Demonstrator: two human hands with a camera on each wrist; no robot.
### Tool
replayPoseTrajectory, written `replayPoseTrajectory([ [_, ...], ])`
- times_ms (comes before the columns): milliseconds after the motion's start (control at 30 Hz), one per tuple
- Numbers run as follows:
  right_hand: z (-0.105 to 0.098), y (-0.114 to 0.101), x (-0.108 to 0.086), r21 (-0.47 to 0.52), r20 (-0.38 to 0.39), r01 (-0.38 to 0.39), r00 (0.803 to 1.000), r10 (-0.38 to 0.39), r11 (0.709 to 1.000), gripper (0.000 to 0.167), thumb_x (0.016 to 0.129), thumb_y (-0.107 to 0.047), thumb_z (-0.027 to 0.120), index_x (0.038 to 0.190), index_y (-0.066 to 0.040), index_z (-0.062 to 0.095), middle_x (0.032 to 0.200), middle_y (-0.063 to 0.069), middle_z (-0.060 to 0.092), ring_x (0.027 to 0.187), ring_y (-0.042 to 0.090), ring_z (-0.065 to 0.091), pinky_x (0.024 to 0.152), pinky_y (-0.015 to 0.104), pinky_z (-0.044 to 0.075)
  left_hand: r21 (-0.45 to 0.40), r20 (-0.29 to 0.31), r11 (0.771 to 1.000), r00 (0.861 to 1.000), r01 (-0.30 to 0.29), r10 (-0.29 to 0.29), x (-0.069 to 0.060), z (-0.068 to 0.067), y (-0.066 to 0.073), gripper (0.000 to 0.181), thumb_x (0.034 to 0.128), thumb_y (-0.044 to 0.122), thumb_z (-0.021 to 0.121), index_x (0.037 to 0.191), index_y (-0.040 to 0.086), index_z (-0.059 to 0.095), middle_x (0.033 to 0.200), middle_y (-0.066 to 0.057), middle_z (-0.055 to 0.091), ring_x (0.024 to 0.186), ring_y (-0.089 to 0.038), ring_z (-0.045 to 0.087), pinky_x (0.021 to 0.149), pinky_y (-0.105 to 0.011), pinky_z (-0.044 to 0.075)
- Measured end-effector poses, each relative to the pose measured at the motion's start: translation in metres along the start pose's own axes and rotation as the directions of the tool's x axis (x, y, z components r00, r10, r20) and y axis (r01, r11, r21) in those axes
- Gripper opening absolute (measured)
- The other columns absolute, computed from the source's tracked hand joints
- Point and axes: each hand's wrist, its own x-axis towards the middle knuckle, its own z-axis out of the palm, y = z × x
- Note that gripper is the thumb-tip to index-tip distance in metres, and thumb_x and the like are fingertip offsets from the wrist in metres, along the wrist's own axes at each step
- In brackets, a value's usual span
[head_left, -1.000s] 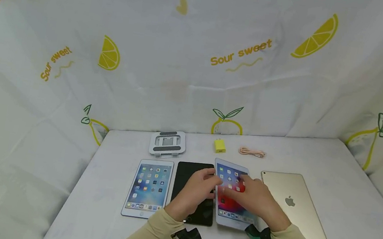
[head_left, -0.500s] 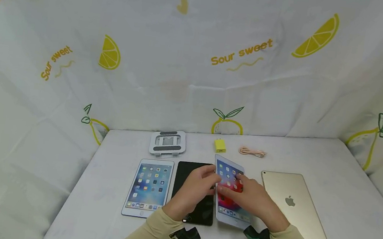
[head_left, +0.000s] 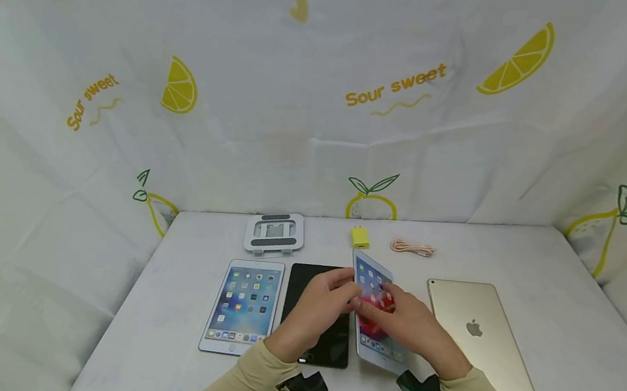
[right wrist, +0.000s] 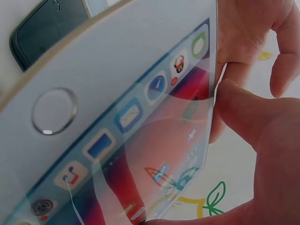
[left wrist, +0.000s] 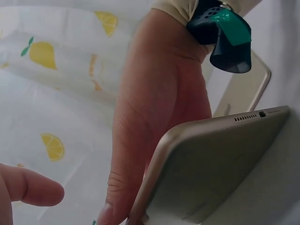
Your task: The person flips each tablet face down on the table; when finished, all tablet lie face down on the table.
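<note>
Gripping tilted tablet [head_left: 371,331]: right hand [head_left: 414,324] | left hand [head_left: 320,307]: grip unclear | port [left wrist: 262,114]: left wrist view only

Honestly looks like a little curtained-off tabletop booth to me, but can't tell if it's in somebody's home, an office or a studio, since the cloth hides the room. The big giveaway is the wrinkly white curtain [head_left: 255,95] hanging behind the table [head_left: 152,333] and around both its sides, covered in lemon slices [head_left: 518,59] and "Sour sweet" lettering [head_left: 396,85]. Feels pretty staged too: tablets [head_left: 371,270] at the table's near half, then a flat stand [head_left: 274,235], yellow plug [head_left: 360,238] and bundled cable [head_left: 412,248] along its back edge.
</note>
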Motion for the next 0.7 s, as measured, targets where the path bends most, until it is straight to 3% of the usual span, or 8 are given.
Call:
replayPoseTrajectory([
  [400,-0.0001,-0.0023,-0.0038,0.101,0.020,0.035,0.999,-0.038,0.994,0.104,0.096,-0.076,0.060,0.165,0.000,0.038,0.148,0.030,0.062,0.123,0.042,0.068,0.099,0.065,0.061,0.006,-0.011,1.000,1.000,-0.021,0.022,-0.0030,-0.0008,0.0044,0.055,0.1070,0.030,0.058,0.155,0.004,0.056,0.148,-0.013,0.067,0.120,-0.019,0.071,0.110,-0.042,0.059],
  [700,0.0007,-0.0023,-0.0043,0.152,0.039,0.036,0.998,-0.043,0.988,0.104,0.096,-0.075,0.060,0.165,0.000,0.038,0.149,0.029,0.061,0.129,0.045,0.065,0.101,0.065,0.060,0.017,-0.020,1.000,0.999,-0.025,0.025,-0.0050,-0.0005,0.0076,0.055,0.1064,0.030,0.060,0.155,0.004,0.057,0.145,-0.016,0.068,0.115,-0.018,0.074,0.111,-0.044,0.058],
])
